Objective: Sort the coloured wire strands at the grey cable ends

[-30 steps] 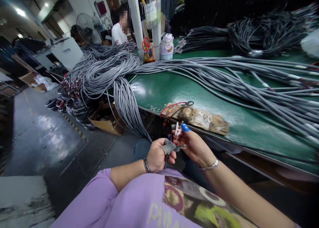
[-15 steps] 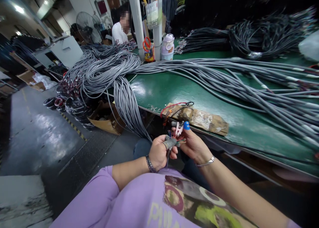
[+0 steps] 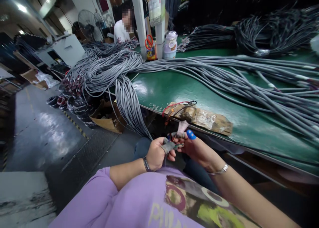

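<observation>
Looking down at the person's lap, the left hand [image 3: 156, 153] is curled tight around the end of a grey cable [image 3: 168, 146], held just below the edge of the green table [image 3: 174, 85]. The sheath is already off at the tip, and a little fan of coloured wires [image 3: 170, 137] sticks up bare. The right hand [image 3: 198, 148], with a blue cap [image 3: 191, 134] on one fingertip, is pinched shut on a small pale tool [image 3: 182, 127] right at those wires. The tool is blurred, so I cannot tell which wire it touches or whether any has been worked. By my reckoning this one end is partway through.

A thick bundle of cables [image 3: 129, 101] spills off the table toward the hands, and many more lie along the top. Whether those are finished I cannot tell. A cardboard pad [image 3: 206, 118] with a red wire [image 3: 171, 105] sits at the table edge just above the hands. Far back, a co-worker [image 3: 121, 30] sits beside a fan [image 3: 86, 22].
</observation>
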Action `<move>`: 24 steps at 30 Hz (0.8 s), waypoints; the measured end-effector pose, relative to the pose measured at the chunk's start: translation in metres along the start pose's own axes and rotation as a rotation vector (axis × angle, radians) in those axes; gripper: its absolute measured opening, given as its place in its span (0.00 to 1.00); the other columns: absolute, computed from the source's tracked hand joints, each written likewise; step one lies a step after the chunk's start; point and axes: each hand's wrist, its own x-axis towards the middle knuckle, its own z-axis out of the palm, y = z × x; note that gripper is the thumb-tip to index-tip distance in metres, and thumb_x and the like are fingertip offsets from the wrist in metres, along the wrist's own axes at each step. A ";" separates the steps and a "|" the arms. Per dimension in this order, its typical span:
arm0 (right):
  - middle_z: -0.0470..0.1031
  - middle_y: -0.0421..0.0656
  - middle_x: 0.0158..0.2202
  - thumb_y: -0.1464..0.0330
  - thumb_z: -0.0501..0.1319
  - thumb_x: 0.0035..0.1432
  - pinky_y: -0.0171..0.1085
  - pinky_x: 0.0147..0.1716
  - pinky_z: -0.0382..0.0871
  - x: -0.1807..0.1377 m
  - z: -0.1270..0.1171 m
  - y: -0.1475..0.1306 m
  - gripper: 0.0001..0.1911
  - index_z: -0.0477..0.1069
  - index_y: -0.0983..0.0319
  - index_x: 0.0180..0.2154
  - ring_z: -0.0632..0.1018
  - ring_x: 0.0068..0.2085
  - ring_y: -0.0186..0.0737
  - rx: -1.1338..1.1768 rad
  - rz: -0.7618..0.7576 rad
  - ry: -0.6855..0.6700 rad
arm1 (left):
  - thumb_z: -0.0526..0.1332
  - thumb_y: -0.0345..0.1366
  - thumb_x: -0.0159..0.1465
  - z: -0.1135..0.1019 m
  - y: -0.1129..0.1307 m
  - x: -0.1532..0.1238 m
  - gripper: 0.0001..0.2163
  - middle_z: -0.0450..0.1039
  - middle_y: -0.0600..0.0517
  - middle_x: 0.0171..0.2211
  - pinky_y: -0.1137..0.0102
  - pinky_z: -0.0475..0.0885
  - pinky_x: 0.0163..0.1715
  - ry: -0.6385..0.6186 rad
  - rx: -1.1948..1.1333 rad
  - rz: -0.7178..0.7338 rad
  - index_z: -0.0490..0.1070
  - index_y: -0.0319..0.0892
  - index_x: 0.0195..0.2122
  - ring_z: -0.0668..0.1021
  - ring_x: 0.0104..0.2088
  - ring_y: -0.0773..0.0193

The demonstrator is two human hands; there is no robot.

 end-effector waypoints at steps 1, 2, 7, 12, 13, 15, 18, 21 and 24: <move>0.78 0.43 0.31 0.49 0.70 0.43 0.36 0.29 0.69 -0.003 0.000 -0.001 0.23 0.77 0.62 0.31 0.75 0.29 0.38 -0.062 0.002 0.004 | 0.68 0.50 0.49 -0.001 -0.002 0.000 0.19 0.70 0.54 0.18 0.76 0.63 0.15 -0.006 0.025 0.012 0.65 0.39 0.24 0.71 0.14 0.71; 0.77 0.43 0.30 0.52 0.72 0.42 0.35 0.29 0.68 -0.005 0.000 -0.002 0.21 0.77 0.62 0.30 0.74 0.29 0.37 -0.128 -0.013 0.014 | 0.67 0.50 0.50 -0.002 -0.003 0.000 0.19 0.71 0.54 0.18 0.76 0.65 0.16 -0.020 0.050 0.022 0.66 0.39 0.24 0.72 0.15 0.70; 0.73 0.39 0.23 0.58 0.71 0.46 0.34 0.28 0.65 -0.015 0.009 -0.012 0.14 0.75 0.62 0.25 0.70 0.26 0.34 -0.513 -0.164 -0.040 | 0.69 0.46 0.47 -0.002 -0.003 0.002 0.17 0.72 0.51 0.19 0.71 0.70 0.23 -0.224 0.168 -0.093 0.69 0.37 0.27 0.75 0.19 0.66; 0.73 0.41 0.25 0.58 0.69 0.50 0.35 0.29 0.65 -0.021 0.009 -0.015 0.13 0.76 0.61 0.25 0.71 0.28 0.37 -0.767 -0.300 -0.061 | 0.71 0.45 0.44 -0.004 0.001 0.004 0.18 0.72 0.51 0.18 0.70 0.70 0.23 -0.313 0.222 -0.217 0.70 0.37 0.26 0.75 0.19 0.65; 0.74 0.41 0.26 0.57 0.68 0.51 0.36 0.31 0.66 -0.021 0.006 -0.013 0.13 0.77 0.60 0.27 0.72 0.29 0.38 -0.728 -0.303 -0.026 | 0.71 0.46 0.45 -0.004 0.001 0.004 0.18 0.72 0.51 0.18 0.70 0.70 0.23 -0.284 0.207 -0.198 0.69 0.37 0.26 0.75 0.19 0.65; 0.76 0.42 0.29 0.54 0.67 0.51 0.36 0.33 0.68 -0.021 -0.001 -0.008 0.15 0.78 0.60 0.31 0.73 0.31 0.38 -0.580 -0.301 0.079 | 0.70 0.48 0.46 -0.004 0.000 0.004 0.19 0.73 0.50 0.19 0.71 0.70 0.23 -0.189 0.152 -0.135 0.69 0.37 0.26 0.75 0.19 0.65; 0.77 0.43 0.33 0.52 0.69 0.47 0.36 0.32 0.69 -0.022 -0.007 0.003 0.19 0.78 0.59 0.36 0.73 0.31 0.37 -0.372 -0.248 0.180 | 0.70 0.51 0.46 -0.002 0.000 0.003 0.21 0.73 0.50 0.19 0.70 0.72 0.24 -0.071 0.063 -0.051 0.69 0.37 0.26 0.76 0.20 0.65; 0.76 0.41 0.29 0.55 0.72 0.44 0.35 0.30 0.68 -0.026 0.002 0.013 0.18 0.77 0.59 0.34 0.72 0.28 0.35 -0.302 -0.209 0.183 | 0.70 0.52 0.45 0.002 -0.001 0.003 0.22 0.73 0.50 0.19 0.69 0.73 0.25 -0.049 0.026 -0.034 0.69 0.37 0.27 0.76 0.20 0.65; 0.72 0.38 0.19 0.55 0.70 0.46 0.36 0.25 0.67 -0.028 0.017 0.012 0.15 0.73 0.59 0.27 0.70 0.22 0.34 -0.240 -0.233 0.177 | 0.70 0.53 0.46 0.002 -0.003 0.004 0.22 0.73 0.50 0.19 0.69 0.73 0.26 -0.083 0.079 -0.060 0.70 0.37 0.26 0.76 0.20 0.64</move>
